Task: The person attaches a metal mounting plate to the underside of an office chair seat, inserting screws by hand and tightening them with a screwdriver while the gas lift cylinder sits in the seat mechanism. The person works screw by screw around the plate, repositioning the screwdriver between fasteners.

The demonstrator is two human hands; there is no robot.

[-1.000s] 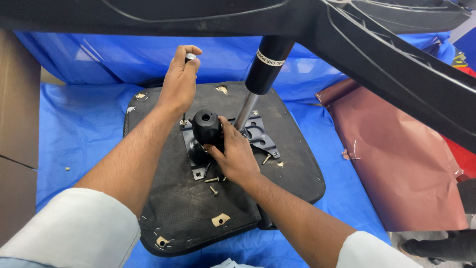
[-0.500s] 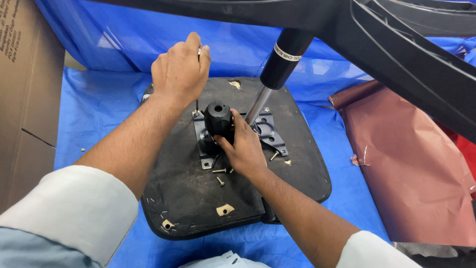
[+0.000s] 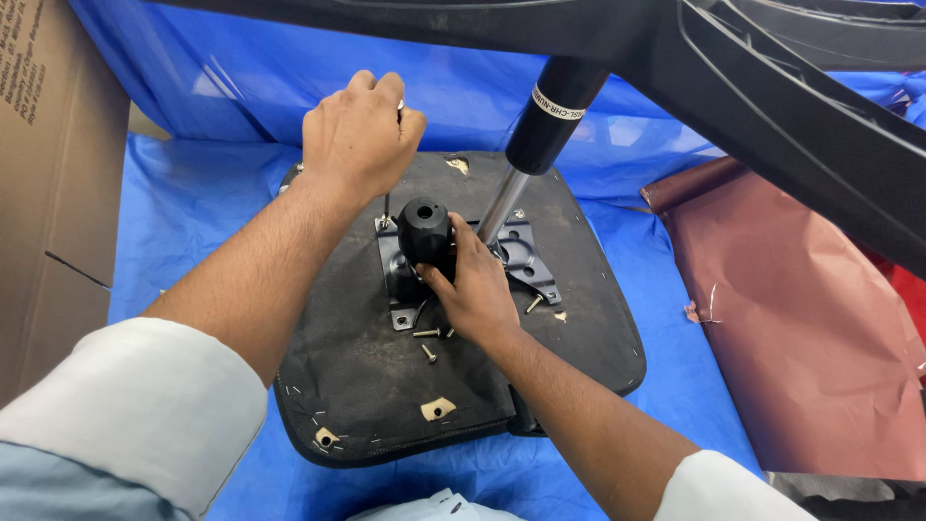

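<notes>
An upturned black chair seat point(image 3: 367, 376) lies on a blue sheet. A metal mounting plate point(image 3: 526, 253) is fixed to its middle, with a gas cylinder point(image 3: 540, 125) rising from it to the black chair base point(image 3: 772, 87) overhead. My left hand point(image 3: 359, 135) is closed on the top of a thin tool point(image 3: 387, 207) that stands upright on the plate's far left corner. My right hand point(image 3: 473, 285) grips the black knob point(image 3: 422, 230) on the plate's left side. Loose screws point(image 3: 426, 333) lie on the seat beside my right hand.
A cardboard box point(image 3: 48, 164) stands at the left. A reddish-brown sheet point(image 3: 801, 328) covers the floor at the right. The blue plastic sheet point(image 3: 183, 212) runs under the seat and up the back. The chair base legs hang across the top of the view.
My left hand has come down and closed over the upright tool at the plate's corner. My right hand stays on the black knob. The view has shifted a little.
</notes>
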